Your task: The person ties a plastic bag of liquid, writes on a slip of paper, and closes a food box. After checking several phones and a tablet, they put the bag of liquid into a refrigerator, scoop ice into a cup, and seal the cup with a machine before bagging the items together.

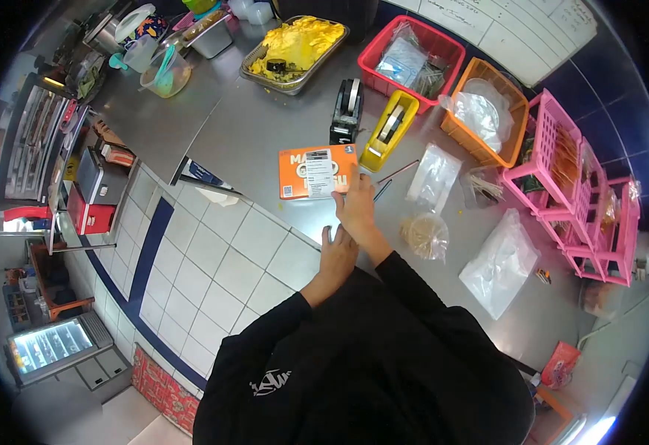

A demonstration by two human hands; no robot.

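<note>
Bench: grey sheet-metal counter [220, 144], reflective in patches.
Near edge: orange cardboard box [318, 172] with white lettering, lying flat, white printed label uppermost.
Beyond box: black tape dispenser [346, 111]; bright yellow tape dispenser [389, 132] just beside it.
Far side: rectangular silver foil tray [289, 85], heaped yellow food inside; red plastic basket [384, 83]; orange plastic basket [474, 144]; pink slatted plastic crates [538, 178].
Right stretch: clear plastic packet [434, 178]; clear bag [424, 236], tan contents; translucent white plastic bag [500, 263], spread flat.

Right hand [355, 209] at edge of orange box [318, 172].
</note>
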